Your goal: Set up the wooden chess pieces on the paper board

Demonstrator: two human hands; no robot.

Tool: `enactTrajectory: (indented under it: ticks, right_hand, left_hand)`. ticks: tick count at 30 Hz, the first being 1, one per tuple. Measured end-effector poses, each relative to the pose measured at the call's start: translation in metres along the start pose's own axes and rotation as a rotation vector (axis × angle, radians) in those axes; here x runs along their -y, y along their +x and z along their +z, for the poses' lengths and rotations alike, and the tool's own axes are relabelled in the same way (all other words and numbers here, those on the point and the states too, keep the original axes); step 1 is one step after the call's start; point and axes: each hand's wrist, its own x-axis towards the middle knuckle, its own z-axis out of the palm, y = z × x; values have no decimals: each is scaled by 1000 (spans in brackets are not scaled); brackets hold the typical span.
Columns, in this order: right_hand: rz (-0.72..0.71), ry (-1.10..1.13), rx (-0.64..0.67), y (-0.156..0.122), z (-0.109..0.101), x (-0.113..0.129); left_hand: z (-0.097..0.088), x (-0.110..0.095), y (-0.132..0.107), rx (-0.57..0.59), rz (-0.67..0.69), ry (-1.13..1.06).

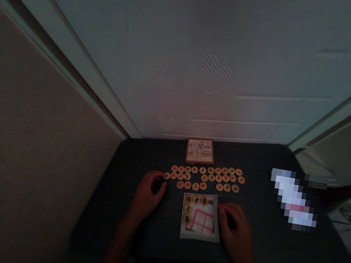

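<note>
On the dark table, round xiangqi pieces with red or black characters lie face up in loose rows. My left hand is at the left end of these rows, thumb and fingers curved apart. Its index fingertip is at a black-character piece, seemingly touching it. A shallow square box nearer to me holds several black-character pieces along its top and left sides, plus a folded sheet with red lines. My right hand pinches the box's upper right edge between thumb and fingers.
Behind the rows lies a square lid with printed characters and an orange-red border. A pixelated white item is on the table's right side. A white panel with raised hearts stands along the back edge, and a wall rises at left.
</note>
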Motion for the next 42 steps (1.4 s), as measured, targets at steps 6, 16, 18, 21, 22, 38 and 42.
enactTrajectory:
  ticks: [6, 16, 18, 21, 22, 38, 42]
  right_hand:
    - [-3, 7, -1, 0, 1, -1]
    - [0, 13, 1, 0, 0, 0]
    - [-7, 16, 0, -1, 0, 0]
    - [-14, 15, -4, -1, 0, 0]
    - [-15, 14, -6, -1, 0, 0]
    - [-15, 27, -9, 1, 0, 2]
    - [-14, 30, -30, 1, 0, 2]
  left_hand:
    - [7, 13, 12, 50, 28, 46]
    - [7, 11, 16, 57, 33, 76]
    - [7, 10, 16, 53, 37, 85]
    - [8, 10, 16, 56, 24, 111]
    - [8, 10, 16, 57, 20, 116]
    - [15, -50, 32, 222, 278, 172]
    - [22, -60, 39, 298, 334, 233]
